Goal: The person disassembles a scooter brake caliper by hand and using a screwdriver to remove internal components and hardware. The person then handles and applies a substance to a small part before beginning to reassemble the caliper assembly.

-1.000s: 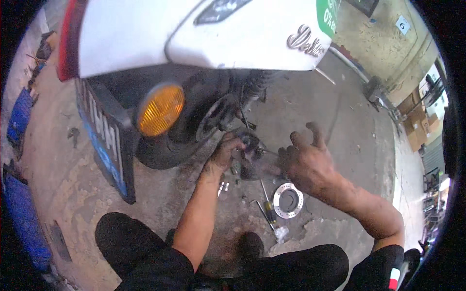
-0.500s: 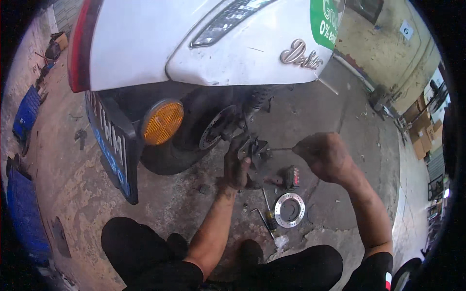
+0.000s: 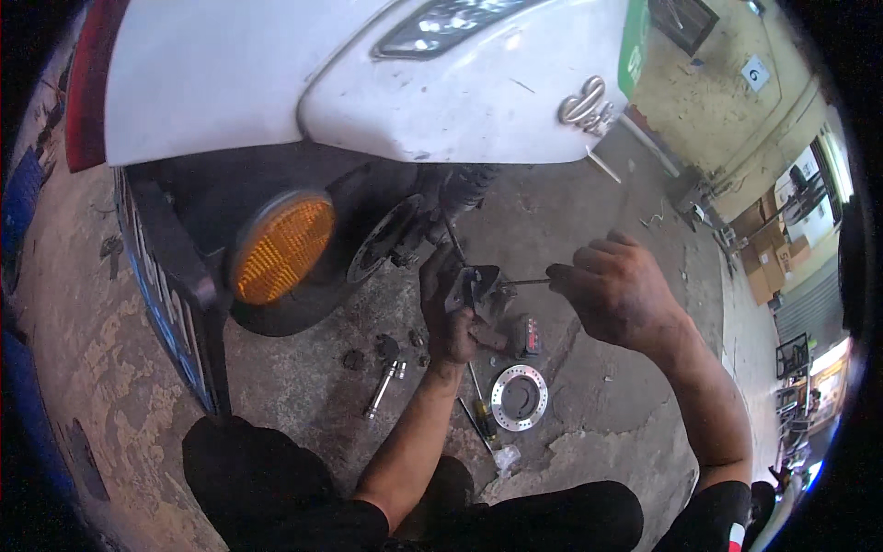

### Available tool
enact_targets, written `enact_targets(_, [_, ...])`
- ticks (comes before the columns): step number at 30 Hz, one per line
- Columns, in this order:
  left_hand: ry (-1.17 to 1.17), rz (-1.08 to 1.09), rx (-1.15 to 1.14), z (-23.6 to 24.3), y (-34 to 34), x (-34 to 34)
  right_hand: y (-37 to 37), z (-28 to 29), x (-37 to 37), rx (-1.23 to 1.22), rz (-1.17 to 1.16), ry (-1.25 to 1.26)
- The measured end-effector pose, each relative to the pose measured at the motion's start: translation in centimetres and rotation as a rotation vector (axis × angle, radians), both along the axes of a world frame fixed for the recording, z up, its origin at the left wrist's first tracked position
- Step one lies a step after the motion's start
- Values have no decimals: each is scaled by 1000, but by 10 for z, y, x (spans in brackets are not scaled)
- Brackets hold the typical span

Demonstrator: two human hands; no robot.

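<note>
Grease-black metal sits in the person's left hand [image 3: 452, 308]: a small dark brake part [image 3: 478, 285], clasped with the fingers wrapped round it, held up just beside the scooter's rear wheel [image 3: 317, 276]. The right hand [image 3: 618, 290] is closed in a fist on the handle of a thin screwdriver [image 3: 524, 281], whose shaft runs level to the left and meets the brake part at its tip. Both hands hang under the white body panel [image 3: 368, 83] of the scooter, near the orange round reflector [image 3: 283, 247]. On the concrete floor [image 3: 598, 414] below the hands lie a silver brake disc [image 3: 519, 397], a metal axle bolt [image 3: 384, 386] to its left, and a second screwdriver [image 3: 480, 405] just beside the disc. A small dark box [image 3: 528, 337] rests above the disc.
</note>
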State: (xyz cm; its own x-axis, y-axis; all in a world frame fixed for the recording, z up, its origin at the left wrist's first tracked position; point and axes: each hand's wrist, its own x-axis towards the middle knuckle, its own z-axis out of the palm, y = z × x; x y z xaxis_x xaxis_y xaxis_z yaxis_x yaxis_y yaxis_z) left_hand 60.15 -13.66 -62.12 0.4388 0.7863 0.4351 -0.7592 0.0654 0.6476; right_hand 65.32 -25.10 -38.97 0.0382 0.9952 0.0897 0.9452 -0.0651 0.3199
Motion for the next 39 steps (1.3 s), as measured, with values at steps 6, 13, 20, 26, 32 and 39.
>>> enact_targets(6, [11,-10,-77,8,4,-7,-2,-1,4,24,-76,198])
enact_targets(13, [196,52,82,21,19,-8,2,-7,9,-6,-134,225])
enact_targets(20, [-113,-126,-236,24,21,-12,21,-43,51,-213,105,154])
enact_targets(26, [59,-67,-54,-33,52,-17,40,-58,26,-141,93,262])
enact_targets(32, [22,-457,-132,-9,44,-28,28,-20,-25,-8,-731,752])
enact_targets(39, [-4,-502,-225,-18,44,-24,2,-28,-34,333,-173,706])
